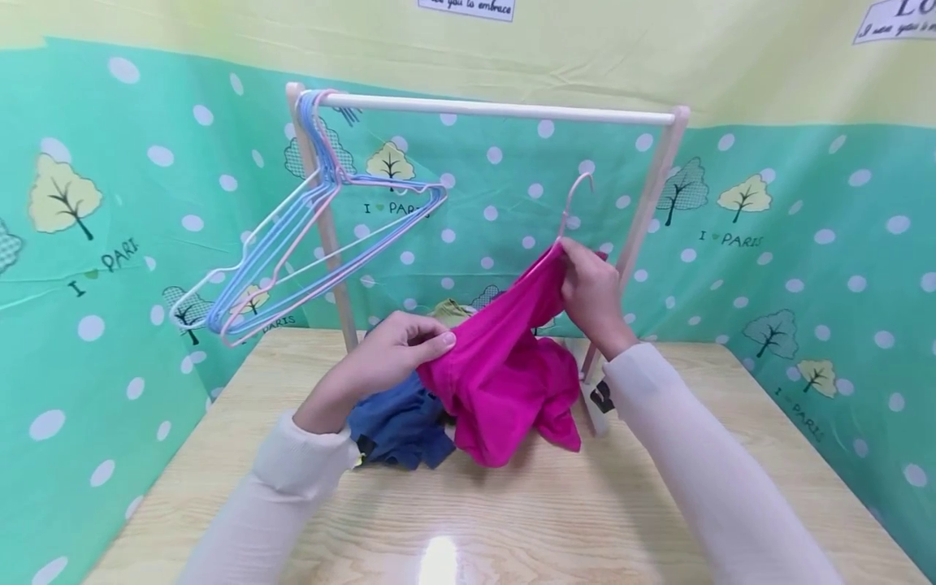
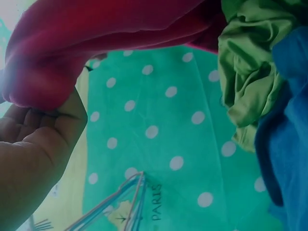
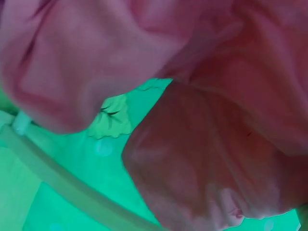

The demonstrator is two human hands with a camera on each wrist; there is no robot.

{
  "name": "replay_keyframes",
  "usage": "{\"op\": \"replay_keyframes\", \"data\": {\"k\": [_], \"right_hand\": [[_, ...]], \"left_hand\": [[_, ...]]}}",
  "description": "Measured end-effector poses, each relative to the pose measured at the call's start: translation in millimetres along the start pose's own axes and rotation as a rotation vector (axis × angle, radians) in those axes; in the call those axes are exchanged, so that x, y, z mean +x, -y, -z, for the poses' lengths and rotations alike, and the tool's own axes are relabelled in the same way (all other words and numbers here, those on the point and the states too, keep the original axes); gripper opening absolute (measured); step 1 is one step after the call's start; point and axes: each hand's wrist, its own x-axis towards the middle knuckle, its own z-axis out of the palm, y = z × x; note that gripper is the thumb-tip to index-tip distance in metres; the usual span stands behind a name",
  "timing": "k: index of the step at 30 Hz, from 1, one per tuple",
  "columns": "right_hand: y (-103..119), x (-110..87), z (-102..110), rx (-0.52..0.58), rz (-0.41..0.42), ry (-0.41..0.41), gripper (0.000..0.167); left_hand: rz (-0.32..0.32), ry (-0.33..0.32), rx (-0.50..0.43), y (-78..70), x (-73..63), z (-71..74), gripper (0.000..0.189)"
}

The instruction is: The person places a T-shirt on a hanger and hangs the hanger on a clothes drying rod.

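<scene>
A magenta garment (image 1: 504,357) hangs slanted between both hands above the table. A pink hanger (image 1: 566,211) pokes out of its upper end, hook up. My right hand (image 1: 594,292) grips garment and hanger just below the hook. Lower down, my left hand (image 1: 387,353) pinches the garment's edge between thumb and fingers. In the left wrist view, the fingers of the left hand (image 2: 43,134) curl under the magenta cloth (image 2: 120,29). Magenta folds (image 3: 207,154) fill most of the right wrist view, so that hand's grip is hidden there.
A wooden rack with a white rail (image 1: 497,107) stands behind. Several blue, pink and white hangers (image 1: 314,195) hang at its left end. Behind the magenta garment, a blue garment (image 1: 402,426) and a green garment (image 2: 255,62) lie piled on the wooden table (image 1: 556,520).
</scene>
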Motion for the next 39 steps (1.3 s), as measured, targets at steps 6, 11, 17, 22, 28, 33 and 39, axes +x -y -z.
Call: {"op": "replay_keyframes", "data": {"k": [6, 11, 17, 22, 28, 33, 39], "right_hand": [[14, 9.2, 5, 0.006, 0.028, 0.052, 0.029], [16, 10.2, 6, -0.009, 0.050, 0.038, 0.026], [15, 11.3, 6, -0.069, 0.004, 0.001, 0.026], [15, 13.6, 8, -0.105, -0.065, 0.049, 0.021], [14, 19.7, 9, -0.134, -0.170, 0.097, 0.017], [11, 21.9, 9, -0.119, -0.228, 0.100, 0.021], [10, 21.0, 8, -0.109, -0.286, 0.100, 0.025]], "left_hand": [[0.021, 0.025, -0.076, 7.8, 8.9, -6.1, 0.020], [0.022, 0.023, -0.102, 12.3, 13.9, -9.9, 0.022], [0.050, -0.252, -0.096, 10.2, 14.7, -10.9, 0.028], [0.106, -0.437, -0.193, 11.4, 13.2, -11.1, 0.041], [0.178, -0.485, -0.221, 26.7, 4.7, -10.8, 0.057], [0.277, -0.406, -0.129, 33.1, -5.2, -8.9, 0.069], [0.359, -0.275, 0.121, 33.9, -12.0, -8.6, 0.048]]}}
